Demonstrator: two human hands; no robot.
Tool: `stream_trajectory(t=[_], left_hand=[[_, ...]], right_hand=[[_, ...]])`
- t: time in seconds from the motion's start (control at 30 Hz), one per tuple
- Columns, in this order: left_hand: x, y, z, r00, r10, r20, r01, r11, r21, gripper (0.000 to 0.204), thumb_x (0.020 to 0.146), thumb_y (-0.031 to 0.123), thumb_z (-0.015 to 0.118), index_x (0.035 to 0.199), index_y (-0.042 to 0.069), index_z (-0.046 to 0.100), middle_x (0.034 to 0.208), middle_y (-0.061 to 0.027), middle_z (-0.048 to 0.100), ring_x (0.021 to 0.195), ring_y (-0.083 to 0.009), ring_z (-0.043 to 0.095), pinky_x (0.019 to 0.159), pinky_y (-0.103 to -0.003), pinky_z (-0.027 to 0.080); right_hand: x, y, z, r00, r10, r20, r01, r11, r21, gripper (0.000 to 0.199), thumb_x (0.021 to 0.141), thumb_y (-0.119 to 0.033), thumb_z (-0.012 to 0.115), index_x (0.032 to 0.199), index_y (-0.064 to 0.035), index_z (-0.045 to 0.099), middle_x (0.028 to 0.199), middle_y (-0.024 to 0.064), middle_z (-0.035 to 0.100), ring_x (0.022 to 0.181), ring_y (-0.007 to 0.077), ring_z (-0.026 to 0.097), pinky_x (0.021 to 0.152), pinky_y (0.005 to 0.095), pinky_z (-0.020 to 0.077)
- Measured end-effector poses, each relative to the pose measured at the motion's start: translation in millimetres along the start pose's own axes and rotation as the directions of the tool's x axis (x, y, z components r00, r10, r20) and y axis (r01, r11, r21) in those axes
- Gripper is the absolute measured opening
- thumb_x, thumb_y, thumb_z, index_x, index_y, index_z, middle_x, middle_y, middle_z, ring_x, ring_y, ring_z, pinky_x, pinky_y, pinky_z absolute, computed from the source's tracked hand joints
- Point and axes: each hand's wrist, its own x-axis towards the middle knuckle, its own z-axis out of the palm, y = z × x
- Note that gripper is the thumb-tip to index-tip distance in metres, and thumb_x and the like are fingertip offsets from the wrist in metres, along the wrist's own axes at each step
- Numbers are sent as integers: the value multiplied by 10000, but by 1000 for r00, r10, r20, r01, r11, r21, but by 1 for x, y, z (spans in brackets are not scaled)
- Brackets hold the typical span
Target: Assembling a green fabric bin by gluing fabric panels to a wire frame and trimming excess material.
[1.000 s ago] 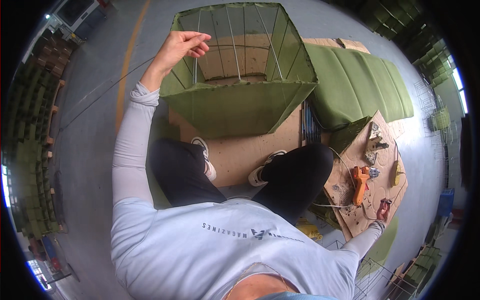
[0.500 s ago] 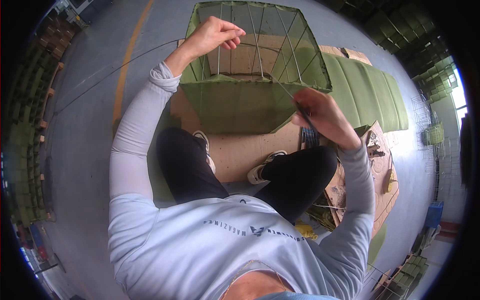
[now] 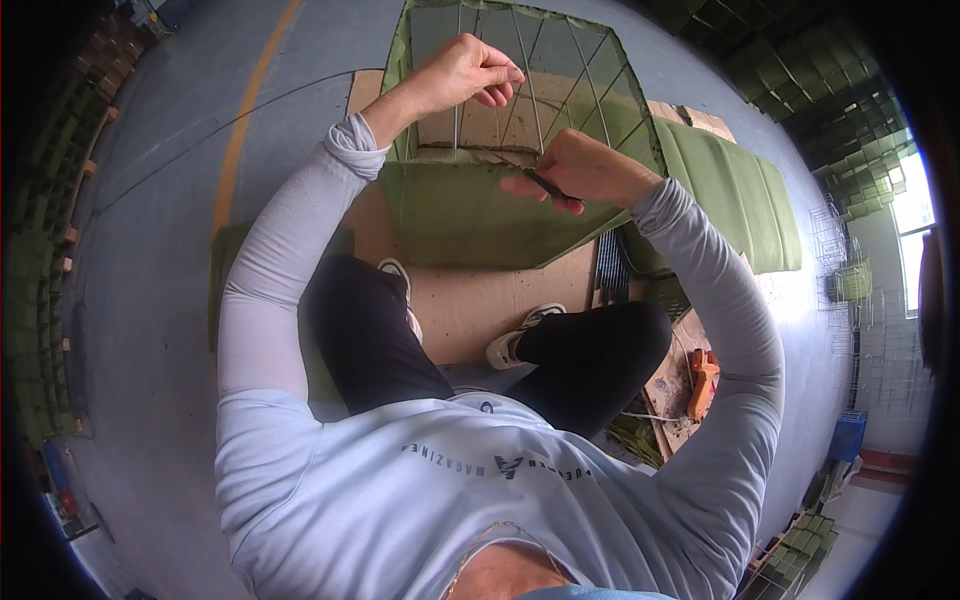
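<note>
Taking the green mesh-covered wire cage (image 3: 500,200) as the landmark: nearest the camera, on the near side of it, the person's grey long-sleeved top and black trousers fill the lower view, with two white shoes (image 3: 515,345) resting on a sheet of brown cardboard (image 3: 470,310) that runs up to and under the cage's near wall. To the near right of the cage an orange hand tool (image 3: 703,380) lies on another cardboard piece among loose wire, partly hidden by the right sleeve and knee. Both forearms cross in front of the cage and cover part of its near rim. The right hand (image 3: 585,168) is closed at that near upper rim, pinching a thin dark tool (image 3: 548,185) whose exact kind is too small to tell. The left hand (image 3: 470,75) is higher, at the cage's far left upper edge, fingers curled round a wire strand; whether it grips tightly cannot be told. Right of the cage lies a folded green mesh panel (image 3: 740,200). Beyond it, at the far right, stand stacks of bare wire frames (image 3: 850,280), and a yellow floor stripe (image 3: 250,110) runs left of the cage.
</note>
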Motion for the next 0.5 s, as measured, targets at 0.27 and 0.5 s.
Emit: stream_trajectory(t=[0.27, 0.5], left_hand=[[-14, 2, -18, 993, -4, -120, 5, 1000, 12, 266, 956, 193, 559, 1060, -26, 668, 848, -69, 680, 751, -122, 663, 683, -232, 556], [-151, -52, -136, 786, -101, -610, -24, 981, -194, 378, 978, 193, 488, 1269, -44, 534, 1178, -112, 622, 1012, -158, 601, 937, -279, 455]], right_hand=[[-19, 12, 0, 987, -152, -44, 154, 987, 54, 520, 840, -447, 674, 565, -14, 587, 463, 8, 517, 448, 95, 546, 482, 243, 435], [-182, 167, 17, 781, 158, -604, 230, 827, 514, 260, 837, -152, 712, 1005, 32, 639, 731, 23, 650, 630, 59, 586, 590, 231, 485]])
